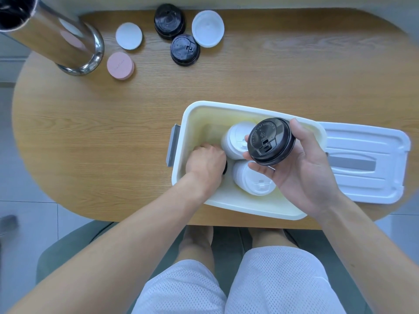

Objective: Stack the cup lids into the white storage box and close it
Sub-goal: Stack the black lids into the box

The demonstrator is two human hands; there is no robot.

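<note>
White plastic, the storage box sits open at the near edge of the wooden surface, its lid lying flat just to its right. Inside it lie two stacks of white cup lids, tipped on their sides. The left hand reaches down into the box with fingers curled round something dark, mostly hidden. The right hand hovers over the box, fingers wrapped round a stack of black lids. Beyond the box, more black lids, white lids and a pink one wait beside a steel cylinder
</note>
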